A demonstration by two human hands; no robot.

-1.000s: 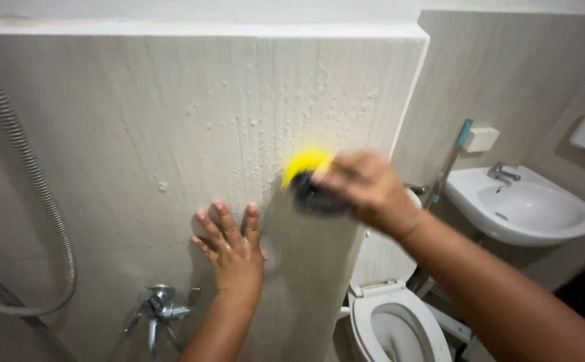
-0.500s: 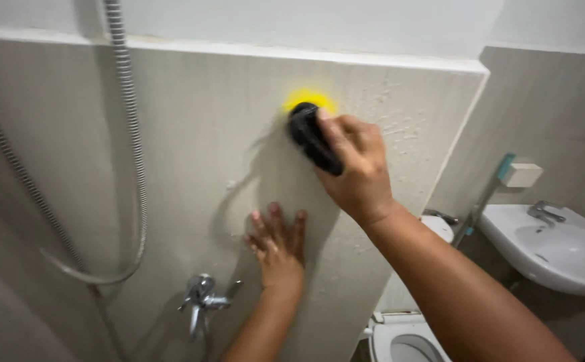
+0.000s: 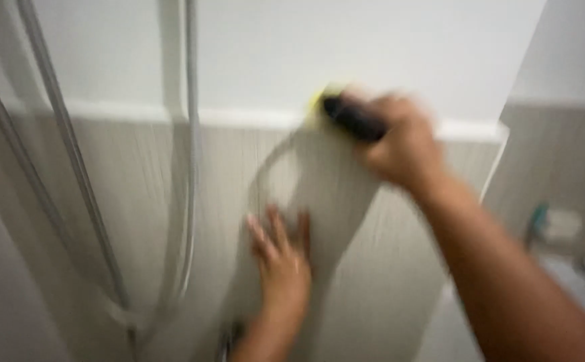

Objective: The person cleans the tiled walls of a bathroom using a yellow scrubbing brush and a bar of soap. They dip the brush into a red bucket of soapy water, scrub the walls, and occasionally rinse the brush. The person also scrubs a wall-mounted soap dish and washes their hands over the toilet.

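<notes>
Scrubbing goes best with right hand (image 3: pixel 406 144) clenched on black-handled yellow brush (image 3: pixel 346 115) pressed flat at tiled wall (image 3: pixel 138 201) top edge, left hand (image 3: pixel 282 265) splayed open below, bracing, near shower hose (image 3: pixel 188 167).

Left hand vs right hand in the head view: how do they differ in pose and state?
The left hand lies flat on the tiled wall, fingers spread, holding nothing. The right hand is closed around a black-handled scrub brush with a yellow head. The left hand sits low on the wall; the right hand is up at the white ledge. Both are bare and blurred.
</notes>
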